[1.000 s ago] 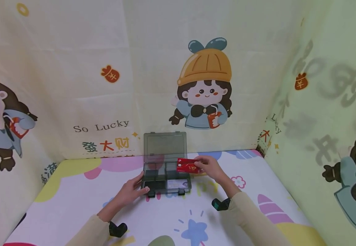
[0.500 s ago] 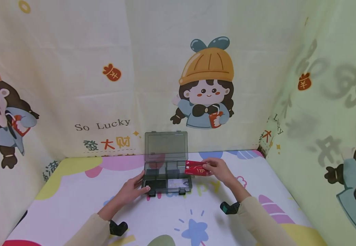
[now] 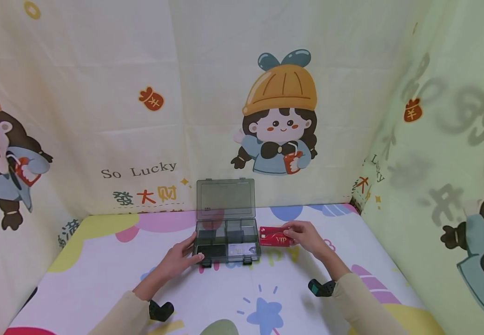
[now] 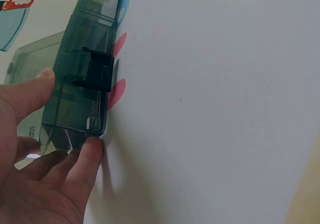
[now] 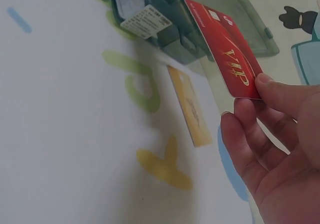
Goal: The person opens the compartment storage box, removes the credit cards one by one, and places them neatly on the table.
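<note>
Right hand (image 3: pixel 306 237) is pinching red VIP card (image 3: pixel 271 236), right of centre in head view; left hand (image 3: pixel 176 259) is gripping box (image 4: pixel 75 106). Looks partway: lid (image 3: pixel 226 197) is standing open, white card (image 3: pixel 242 250) is lying inside; red VIP card and gold card (image 5: pixel 190 108) are remaining outside.

Left sleeve (image 3: pixel 120 316) and right sleeve (image 3: pixel 363 304) are plain beige; the left wrist camera (image 3: pixel 160 311) is black, the right wrist camera (image 3: pixel 321 287) black with teal.

Glossy translucent plastic box (image 4: pixel 75 106), smooth plastic-looking VIP card (image 5: pixel 226 51), creased matt cloth backdrop (image 3: pixel 208 93), matt cloth sleeves (image 3: pixel 363 302)
</note>
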Tool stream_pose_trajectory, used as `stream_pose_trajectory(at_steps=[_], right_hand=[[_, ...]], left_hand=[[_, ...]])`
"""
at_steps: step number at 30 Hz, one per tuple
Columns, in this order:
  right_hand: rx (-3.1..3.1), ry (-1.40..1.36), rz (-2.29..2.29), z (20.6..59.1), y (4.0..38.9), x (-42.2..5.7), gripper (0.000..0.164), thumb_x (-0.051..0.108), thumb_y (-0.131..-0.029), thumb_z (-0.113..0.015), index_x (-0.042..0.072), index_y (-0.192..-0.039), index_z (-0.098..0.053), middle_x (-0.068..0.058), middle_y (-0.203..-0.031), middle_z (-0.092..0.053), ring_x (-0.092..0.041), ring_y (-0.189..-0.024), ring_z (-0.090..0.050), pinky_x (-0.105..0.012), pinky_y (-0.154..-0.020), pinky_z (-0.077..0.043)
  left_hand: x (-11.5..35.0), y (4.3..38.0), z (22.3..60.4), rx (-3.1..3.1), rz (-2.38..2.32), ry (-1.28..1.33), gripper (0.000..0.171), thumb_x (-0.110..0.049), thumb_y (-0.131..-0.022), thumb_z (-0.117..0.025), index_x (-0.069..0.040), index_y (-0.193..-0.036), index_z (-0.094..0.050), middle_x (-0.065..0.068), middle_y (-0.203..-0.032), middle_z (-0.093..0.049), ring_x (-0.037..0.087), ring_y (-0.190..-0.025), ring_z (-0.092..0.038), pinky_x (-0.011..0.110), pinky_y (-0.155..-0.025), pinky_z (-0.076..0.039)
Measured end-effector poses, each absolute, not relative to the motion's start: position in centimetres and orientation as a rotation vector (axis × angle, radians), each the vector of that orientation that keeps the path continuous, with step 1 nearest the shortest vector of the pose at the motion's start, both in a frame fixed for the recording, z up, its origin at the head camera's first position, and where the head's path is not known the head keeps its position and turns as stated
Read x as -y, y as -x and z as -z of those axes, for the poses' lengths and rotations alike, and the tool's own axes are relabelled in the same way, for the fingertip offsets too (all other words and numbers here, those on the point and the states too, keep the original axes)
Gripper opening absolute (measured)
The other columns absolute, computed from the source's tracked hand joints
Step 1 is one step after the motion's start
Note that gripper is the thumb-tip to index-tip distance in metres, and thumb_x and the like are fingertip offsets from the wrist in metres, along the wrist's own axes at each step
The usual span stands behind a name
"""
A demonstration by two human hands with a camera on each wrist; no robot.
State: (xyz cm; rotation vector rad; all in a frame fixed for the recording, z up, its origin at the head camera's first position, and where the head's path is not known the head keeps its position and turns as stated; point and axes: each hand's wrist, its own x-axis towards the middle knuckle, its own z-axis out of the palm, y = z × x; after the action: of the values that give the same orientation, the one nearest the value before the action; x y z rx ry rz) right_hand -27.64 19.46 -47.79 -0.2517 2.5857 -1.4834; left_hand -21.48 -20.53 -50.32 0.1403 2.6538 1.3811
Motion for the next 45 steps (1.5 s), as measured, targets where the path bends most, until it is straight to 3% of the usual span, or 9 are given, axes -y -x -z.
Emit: stream_pose_trajectory(at_steps=[11, 20, 25, 32, 37, 45], right_hand=[[-2.544, 0.212, 1.423, 49.0, 27.1, -20.7, 0.024, 0.02, -0.093, -0.064, 0.007, -0.112, -0.07, -0.015, -0.117, -0.066, -0.023, -0.099, -0.057, -0.028, -0.077, -0.056], [-2.572, 0.164, 1.361, 50.0, 26.9, -20.3, 0.021, 0.016, -0.092, -0.066, 0.006, -0.109, -0.07, -0.011, -0.102, -0.068, -0.017, -0.077, -0.059, -0.025, -0.061, -0.052], [-2.634, 0.095, 1.306, 50.3, 27.0, -19.9, 0.017, 0.016, -0.089, -0.069, 0.009, -0.105, -0.072, -0.009, -0.105, -0.069, -0.018, -0.085, -0.059, -0.025, -0.062, -0.052], [-2.758, 0.082, 1.118, 50.6, 27.4, -19.4, 0.011, 0.015, -0.088, -0.07, 0.01, -0.097, -0.073, -0.004, -0.085, -0.066, -0.016, -0.072, -0.055, -0.024, -0.057, -0.049], [-2.817, 0.139, 0.985, 50.3, 27.6, -18.9, 0.009, 0.014, -0.087, -0.071, 0.008, -0.093, -0.073, -0.003, -0.077, -0.063, -0.015, -0.07, -0.053, -0.024, -0.059, -0.048], [-2.87, 0.205, 0.778, 49.5, 28.1, -17.8, 0.015, 0.016, -0.086, -0.073, 0.004, -0.093, -0.07, -0.004, -0.08, -0.066, -0.015, -0.071, -0.054, -0.025, -0.064, -0.051]], left_hand=[[20.6, 21.5, 50.3, -2.647, -1.381, -0.132, 0.081, -0.027, -0.089, -0.07, -0.008, -0.153, -0.025, 0.016, -0.157, -0.03, 0.037, -0.137, -0.042, 0.047, -0.109, -0.04], [20.5, 21.4, 50.3, -2.641, -1.382, -0.121, 0.082, -0.029, -0.088, -0.071, -0.009, -0.153, -0.025, 0.018, -0.156, -0.031, 0.038, -0.138, -0.041, 0.048, -0.108, -0.041], [20.4, 21.5, 50.4, -2.65, -1.372, -0.107, 0.082, -0.028, -0.088, -0.071, -0.009, -0.153, -0.025, 0.016, -0.156, -0.031, 0.037, -0.138, -0.041, 0.048, -0.108, -0.041], [20.4, 21.5, 50.4, -2.649, -1.38, -0.11, 0.082, -0.027, -0.088, -0.071, -0.009, -0.153, -0.025, 0.017, -0.156, -0.031, 0.038, -0.137, -0.041, 0.049, -0.107, -0.042], [20.4, 21.6, 50.5, -2.649, -1.388, -0.108, 0.083, -0.028, -0.087, -0.072, -0.011, -0.153, -0.025, 0.016, -0.156, -0.032, 0.038, -0.137, -0.042, 0.049, -0.108, -0.041], [20.6, 21.5, 50.5, -2.649, -1.377, -0.127, 0.083, -0.03, -0.087, -0.071, -0.01, -0.153, -0.025, 0.017, -0.156, -0.031, 0.039, -0.137, -0.042, 0.049, -0.108, -0.041]])
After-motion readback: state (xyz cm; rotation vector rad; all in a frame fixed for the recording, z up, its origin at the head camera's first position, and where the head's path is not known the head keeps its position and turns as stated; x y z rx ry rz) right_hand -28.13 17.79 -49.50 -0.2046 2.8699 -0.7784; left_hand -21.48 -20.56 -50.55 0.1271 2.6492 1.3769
